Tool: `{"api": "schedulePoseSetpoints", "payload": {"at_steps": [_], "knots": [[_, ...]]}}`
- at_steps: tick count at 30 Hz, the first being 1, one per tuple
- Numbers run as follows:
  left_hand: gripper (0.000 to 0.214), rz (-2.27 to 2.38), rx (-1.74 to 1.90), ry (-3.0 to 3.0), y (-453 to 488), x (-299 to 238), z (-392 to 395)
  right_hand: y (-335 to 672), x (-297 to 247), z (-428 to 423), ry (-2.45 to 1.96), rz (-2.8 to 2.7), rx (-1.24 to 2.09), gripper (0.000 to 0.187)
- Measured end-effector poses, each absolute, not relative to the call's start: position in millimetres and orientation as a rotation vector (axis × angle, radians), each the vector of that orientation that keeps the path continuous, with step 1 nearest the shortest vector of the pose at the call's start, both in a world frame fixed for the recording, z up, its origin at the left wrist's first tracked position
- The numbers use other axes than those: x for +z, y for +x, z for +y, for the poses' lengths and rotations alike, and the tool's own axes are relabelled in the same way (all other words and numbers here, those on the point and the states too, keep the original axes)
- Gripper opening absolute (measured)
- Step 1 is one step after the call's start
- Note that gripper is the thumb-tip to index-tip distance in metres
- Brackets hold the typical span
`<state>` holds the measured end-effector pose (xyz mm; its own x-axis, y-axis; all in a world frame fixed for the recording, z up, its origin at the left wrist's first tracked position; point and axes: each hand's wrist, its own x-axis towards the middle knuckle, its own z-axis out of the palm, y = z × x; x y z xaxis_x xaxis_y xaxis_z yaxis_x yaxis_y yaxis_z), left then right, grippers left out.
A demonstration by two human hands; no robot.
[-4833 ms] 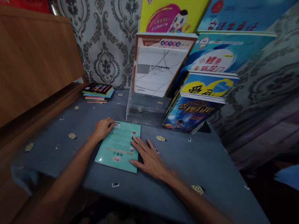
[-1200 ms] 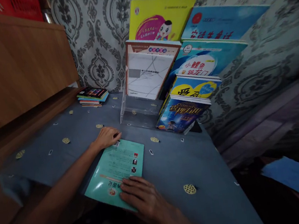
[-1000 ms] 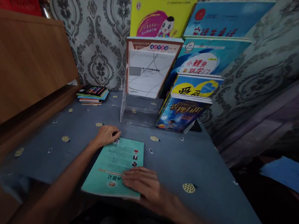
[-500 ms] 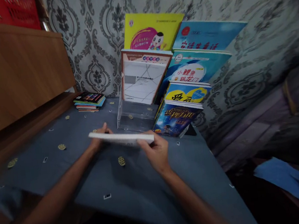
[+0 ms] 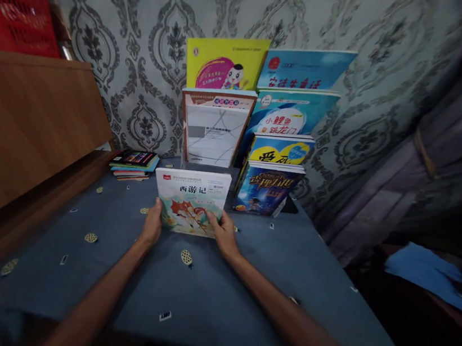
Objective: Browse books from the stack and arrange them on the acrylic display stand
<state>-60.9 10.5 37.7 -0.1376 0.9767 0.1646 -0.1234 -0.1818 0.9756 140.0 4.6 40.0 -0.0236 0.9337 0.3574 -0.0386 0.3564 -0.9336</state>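
Observation:
Upright before the rack is a picture-covered book (image 5: 182,193), its front cover turned toward me and leaning back. My left hand (image 5: 152,224) holds the book's left edge, the thumb along the side and most fingers hidden. At the lower right corner, my right hand (image 5: 224,235) grips it, thumb on the cover and fingers behind. Just behind stands a clear tiered rack (image 5: 231,171), its lowest left tier covered by the held book. Above that tier are a grey-white book (image 5: 213,138) and a yellow book (image 5: 226,54).
In the rack's right column stand several books, among them a dark blue book (image 5: 265,191) and a teal book (image 5: 294,108). A small pile of books (image 5: 134,163) lies near the wooden cabinet (image 5: 28,120). A blue patterned cloth (image 5: 144,286) covers the table.
Both hands have tipped the book up from nearly flat, edge toward me, to upright with its cover showing. My right hand moved slightly left and down. The view shifted a little.

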Motion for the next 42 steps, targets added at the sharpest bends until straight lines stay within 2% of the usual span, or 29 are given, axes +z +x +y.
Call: {"api": "schedulePoseSetpoints", "payload": {"at_steps": [9, 22, 27, 30, 36, 39, 42], "knots": [[0.067, 1.009, 1.506, 0.816, -58, 36, 4, 137, 42, -10, -0.895, -1.39, 0.994, 0.049], [0.043, 0.951, 1.087, 0.675, -54, 45, -9, 161, 40, -35, -0.952, -1.115, 1.257, 0.064], [0.037, 0.934, 0.843, 0.823, -70, 41, -5, 170, 28, -19, -1.021, -1.039, 1.234, 0.058], [0.041, 0.98, 0.715, 0.955, -78, 42, -5, 181, 19, -8, -1.094, -1.108, 1.142, 0.054], [0.071, 1.082, 0.251, 1.311, -81, 50, -9, 202, 11, 13, -1.151, -1.379, 1.04, 0.053], [0.068, 1.185, 0.206, 1.423, -79, 52, -9, 206, 13, 16, -1.221, -1.533, 0.902, 0.045], [0.062, 1.323, 0.311, 1.545, -77, 51, -5, 207, 18, 13, -1.39, -1.691, 0.728, 0.037]]}}
